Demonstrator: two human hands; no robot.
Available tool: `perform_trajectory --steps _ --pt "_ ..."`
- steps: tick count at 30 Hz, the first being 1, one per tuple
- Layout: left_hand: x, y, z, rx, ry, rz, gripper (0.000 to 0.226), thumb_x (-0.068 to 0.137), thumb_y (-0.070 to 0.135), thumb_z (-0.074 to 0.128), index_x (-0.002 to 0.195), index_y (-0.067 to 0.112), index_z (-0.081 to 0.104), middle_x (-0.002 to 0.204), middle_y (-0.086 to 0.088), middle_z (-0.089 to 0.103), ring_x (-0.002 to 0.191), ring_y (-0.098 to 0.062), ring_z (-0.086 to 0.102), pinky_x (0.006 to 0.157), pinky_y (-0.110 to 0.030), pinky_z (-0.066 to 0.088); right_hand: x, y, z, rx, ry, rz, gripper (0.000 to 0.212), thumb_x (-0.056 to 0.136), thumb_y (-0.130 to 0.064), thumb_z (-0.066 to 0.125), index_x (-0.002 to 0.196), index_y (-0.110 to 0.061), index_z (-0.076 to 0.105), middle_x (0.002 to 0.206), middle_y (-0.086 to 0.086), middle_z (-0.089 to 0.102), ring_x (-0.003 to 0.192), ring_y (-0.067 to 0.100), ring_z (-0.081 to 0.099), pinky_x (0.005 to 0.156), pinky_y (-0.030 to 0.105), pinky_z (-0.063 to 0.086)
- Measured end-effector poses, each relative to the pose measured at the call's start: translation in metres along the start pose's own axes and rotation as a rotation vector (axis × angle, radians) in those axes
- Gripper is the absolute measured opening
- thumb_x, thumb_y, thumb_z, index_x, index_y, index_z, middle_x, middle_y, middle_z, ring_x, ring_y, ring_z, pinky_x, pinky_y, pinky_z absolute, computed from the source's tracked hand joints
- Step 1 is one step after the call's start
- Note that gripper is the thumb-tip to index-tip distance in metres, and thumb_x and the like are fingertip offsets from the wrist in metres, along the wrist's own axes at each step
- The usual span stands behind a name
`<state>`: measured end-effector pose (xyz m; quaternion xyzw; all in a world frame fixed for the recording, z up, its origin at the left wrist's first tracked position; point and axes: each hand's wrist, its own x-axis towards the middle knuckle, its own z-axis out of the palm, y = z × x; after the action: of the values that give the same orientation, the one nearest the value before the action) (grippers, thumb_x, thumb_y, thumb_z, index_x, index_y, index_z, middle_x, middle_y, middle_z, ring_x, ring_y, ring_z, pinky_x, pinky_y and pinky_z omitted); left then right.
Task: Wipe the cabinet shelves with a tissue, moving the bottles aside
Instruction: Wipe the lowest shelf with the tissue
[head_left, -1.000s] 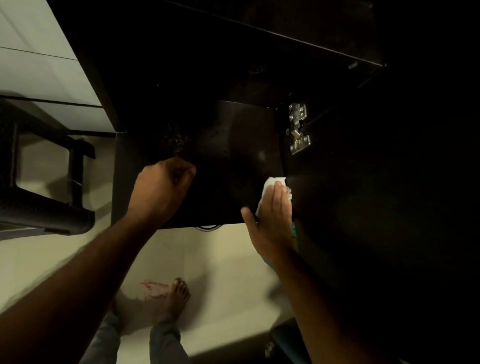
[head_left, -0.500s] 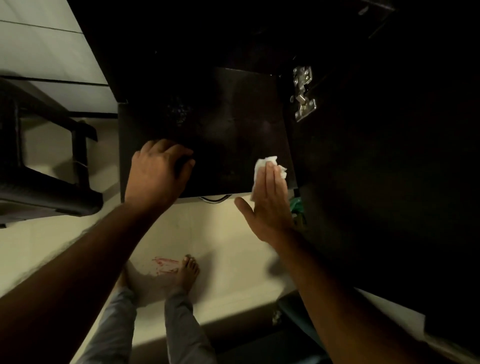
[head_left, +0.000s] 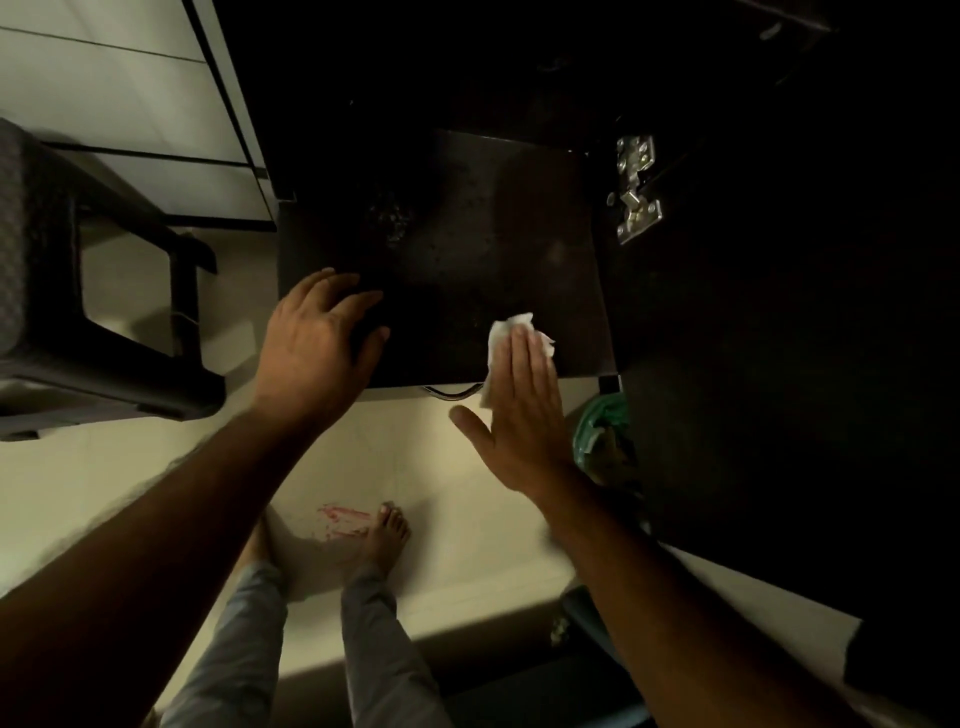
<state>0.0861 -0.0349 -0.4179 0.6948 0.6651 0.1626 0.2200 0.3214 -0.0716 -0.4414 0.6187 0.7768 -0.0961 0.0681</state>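
No writing is readable. The right hand (head_left: 522, 415), fingers straight, presses a crumpled white tissue (head_left: 511, 332) on the dark glossy shelf (head_left: 467, 249); at 9 o'clock the left hand (head_left: 317, 353), fingers loosely spread, rests on it.

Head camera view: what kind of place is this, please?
Probably a room in a home: a dark cabinet shelf with a metal door hinge, a pale tiled floor, and a dark plastic chair beside it.

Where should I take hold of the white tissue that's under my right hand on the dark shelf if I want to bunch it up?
Probably the crumpled end of the tissue sticking out beyond the right hand's fingertips. Come from above and the cabinet side, pinching that raised fold. The rest lies flat under straight fingers on the shelf, with a corner hanging over the front edge, so there is less to catch.
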Motion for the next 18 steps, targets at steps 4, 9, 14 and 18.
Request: perform_trajectory --steps 4,9,14,18 --pt "-0.001 -0.01 -0.005 0.002 -0.007 0.011 0.045 0.094 0.034 0.053 0.135 0.015 0.054 0.141 -0.012 0.05 0.14 -0.03 0.033 0.113 -0.047 0.026 0.019 0.037 -0.003 -0.025 0.014 0.171 0.103 0.087 -0.078 -0.001 0.154 -0.001 0.014 0.162 0.018 0.013 0.15 0.032 0.01 0.121 0.049 0.015" --pt "0.001 -0.02 -0.006 -0.007 -0.007 -0.003 0.045 0.096 0.034 0.052 0.137 0.016 0.052 0.142 -0.011 0.048 0.14 -0.029 0.032 0.114 -0.047 0.026 0.08 -0.004 -0.011 0.069 0.046 0.303 0.109 0.08 -0.079 0.006 0.154 0.001 0.01 0.162 0.022 0.007 0.151 0.033 0.003 0.122 0.046 0.003" --pt "0.003 -0.028 -0.015 0.016 -0.045 0.016 0.045 0.095 0.035 0.051 0.136 0.015 0.053 0.141 -0.011 0.05 0.139 -0.029 0.035 0.113 -0.049 0.031 0.023 -0.049 -0.001 -0.02 0.006 -0.043 0.096 0.089 -0.075 0.009 0.156 -0.006 0.008 0.164 0.015 0.001 0.151 0.029 -0.005 0.123 0.045 0.002" --pt "0.007 -0.039 -0.027 0.004 -0.015 0.003 0.044 0.096 0.033 0.052 0.135 0.015 0.054 0.141 -0.012 0.05 0.137 -0.03 0.037 0.113 -0.049 0.029 0.015 -0.008 -0.004 -0.059 -0.027 0.036 0.097 0.089 -0.076 0.0 0.156 -0.008 0.012 0.164 0.013 0.005 0.151 0.029 0.001 0.122 0.048 0.009"
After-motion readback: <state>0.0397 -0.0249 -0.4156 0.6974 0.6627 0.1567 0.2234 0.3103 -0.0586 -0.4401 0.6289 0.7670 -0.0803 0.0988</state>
